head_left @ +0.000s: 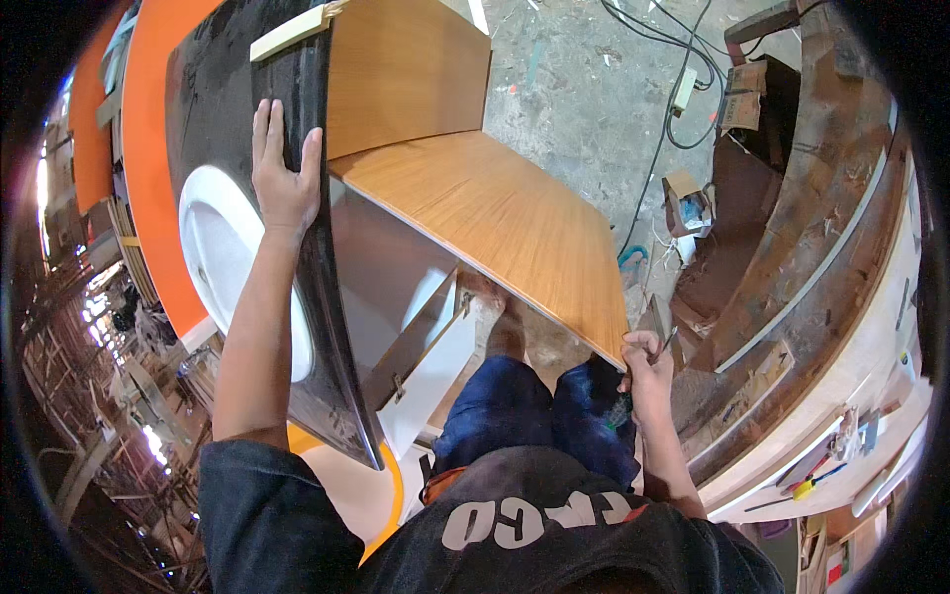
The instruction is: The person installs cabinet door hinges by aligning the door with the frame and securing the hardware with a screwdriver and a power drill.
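Observation:
My left hand (285, 183) rests with spread fingers on a black countertop (346, 386), near its long edge. Set into that countertop is a white oval sink basin (216, 252). A wood-grain panel (495, 213) stretches from the countertop toward my right side, meeting a second wood-grain panel (406, 74). At the first panel's near right corner, my right hand (648, 371) has its fingers closed on the edge. A thin dark shaft and a greenish handle show beside that hand, perhaps a screwdriver, partly hidden. Below the panel a white board with hinges (435, 371) stands at an angle.
A pale wooden strip (289, 34) lies across the countertop's far end. Black cables (683, 54) and a small open carton (688, 205) are on the concrete floor. To the right runs a worn wooden bench (811, 238), with hand tools (811, 485) beyond. An orange panel (153, 168) stands left.

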Tool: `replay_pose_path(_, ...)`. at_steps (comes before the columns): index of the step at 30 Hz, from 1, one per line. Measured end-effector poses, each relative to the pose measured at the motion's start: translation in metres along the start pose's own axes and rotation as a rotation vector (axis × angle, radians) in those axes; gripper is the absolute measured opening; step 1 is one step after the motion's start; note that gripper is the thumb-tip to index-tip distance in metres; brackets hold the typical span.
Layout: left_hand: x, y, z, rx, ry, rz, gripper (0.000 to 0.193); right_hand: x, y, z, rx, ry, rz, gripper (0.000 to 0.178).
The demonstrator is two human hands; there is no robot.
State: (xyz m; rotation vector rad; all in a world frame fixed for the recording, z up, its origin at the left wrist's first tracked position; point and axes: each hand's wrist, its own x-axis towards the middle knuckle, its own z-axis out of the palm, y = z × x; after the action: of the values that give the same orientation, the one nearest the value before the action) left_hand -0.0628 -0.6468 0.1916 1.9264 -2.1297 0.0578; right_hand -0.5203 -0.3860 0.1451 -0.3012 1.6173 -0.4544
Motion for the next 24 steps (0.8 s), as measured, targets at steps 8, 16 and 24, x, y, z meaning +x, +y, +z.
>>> replay_pose_path(8, -0.005, -0.011, -0.005, -0.014, 0.061, 0.039, 0.063, -0.015, 0.009, 0.014, 0.094, -0.078, 0.134, 0.018)
replay_pose_path(16, -0.007, 0.005, -0.016, -0.065, 0.046, -0.102, 0.065, -0.015, 0.027, 0.018, 0.148, -0.069, 0.108, 0.013)
replay_pose_path(24, -0.008, -0.009, -0.008, -0.125, 0.06, -0.063, 0.049, -0.012, 0.028, 0.017, 0.131, -0.059, 0.102, 0.014)
